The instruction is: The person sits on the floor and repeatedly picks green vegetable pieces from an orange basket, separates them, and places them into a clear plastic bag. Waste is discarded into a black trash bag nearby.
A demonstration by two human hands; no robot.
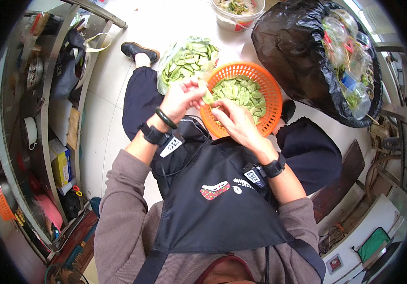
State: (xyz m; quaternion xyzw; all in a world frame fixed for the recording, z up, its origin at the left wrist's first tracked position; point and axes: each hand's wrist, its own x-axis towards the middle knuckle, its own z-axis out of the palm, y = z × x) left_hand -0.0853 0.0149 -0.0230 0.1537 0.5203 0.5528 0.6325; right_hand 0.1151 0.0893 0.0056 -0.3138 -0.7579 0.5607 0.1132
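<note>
Between my two hands is a flat green bean pod, held above the near left rim of an orange plastic colander. My left hand grips the pod's upper side with thumb and fingers. The fingertips of my right hand pinch its lower end. Many flat green pods lie in the colander. Left of it, a clear plastic bag stands open on the floor, filled with more pods. A dark bangle and a strap are on my left wrist, and a strap is on my right wrist.
A lidless plastic bucket with food scraps stands at the top. A black garbage bag with clear plastic containers is at the upper right. Metal shelving with household items runs along the left. Wooden boards lean at the right.
</note>
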